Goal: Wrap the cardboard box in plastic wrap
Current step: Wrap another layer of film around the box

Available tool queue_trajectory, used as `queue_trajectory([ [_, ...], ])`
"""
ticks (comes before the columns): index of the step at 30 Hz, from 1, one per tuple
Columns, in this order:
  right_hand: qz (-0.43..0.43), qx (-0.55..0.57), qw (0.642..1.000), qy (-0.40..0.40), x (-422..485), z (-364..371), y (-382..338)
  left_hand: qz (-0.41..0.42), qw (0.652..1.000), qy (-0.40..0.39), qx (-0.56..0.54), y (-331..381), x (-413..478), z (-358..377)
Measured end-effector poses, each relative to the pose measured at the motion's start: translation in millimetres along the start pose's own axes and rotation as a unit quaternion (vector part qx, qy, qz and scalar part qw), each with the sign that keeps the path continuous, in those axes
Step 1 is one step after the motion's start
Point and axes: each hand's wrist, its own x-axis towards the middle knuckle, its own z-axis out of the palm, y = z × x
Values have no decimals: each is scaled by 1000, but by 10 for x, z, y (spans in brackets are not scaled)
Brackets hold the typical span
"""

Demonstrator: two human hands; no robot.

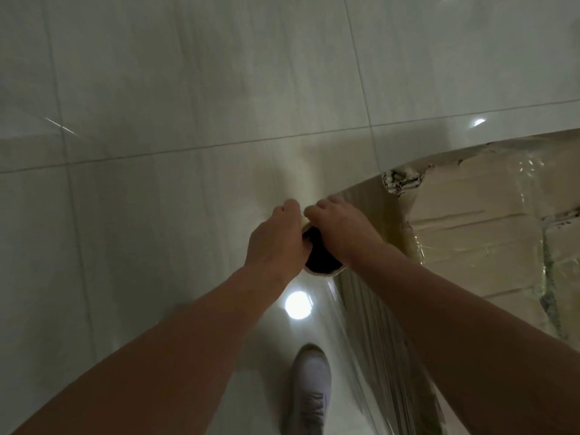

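- We look down on a pale, glossy tiled floor that fills most of the view.
- The cardboard box stands on it at the right edge, its worn top already under clear, wrinkled film.
- A sheet of plastic wrap stretches taut from the box's near side to the roll in front of us.
- Our left hand curls its fingers over the roll's top rim on the left.
- Our right hand grips the same rim from the right, knuckles bent, beside the left hand.
- A light-coloured shoe rests on the floor below the hands.
- We see the roll end-on, its dark hollow core showing between our wrists.
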Motion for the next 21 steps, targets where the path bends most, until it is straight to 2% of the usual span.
queue_trajectory([
  [2, 26, 6, 1000, 9, -10, 49, 19, -15, 1000, -7, -15, -27, 59, -32],
  [4, 105, 63, 992, 10, -38, 84, 22, -15, 999, -15, -29, -53, 43, -27],
  [7, 233, 168, 958, -9, -77, 84, 47, -31, 998, -14, -53, -64, -30, 7],
  [9, 278, 203, 937, -61, -123, 94, 66, -48, 997, -15, -59, -70, -51, 3],
  [12, 307, 244, 912, -123, -184, 147, 35, -37, 998, -35, -27, -85, -48, -26],
  [16, 327, 297, 880, -176, -176, 189, -110, 40, 992, -57, 102, -123, 1, -46],
  [18, 342, 320, 863, -188, -148, 182, -169, 55, 989, -60, 122, -155, 36, -52],
  [19, 345, 318, 863, -188, -137, 163, -198, 53, 990, -62, 119, -171, 46, -58],
  [21, 314, 268, 894, -172, -99, 112, -235, 51, 990, -66, 110, -199, 49, -80],
])
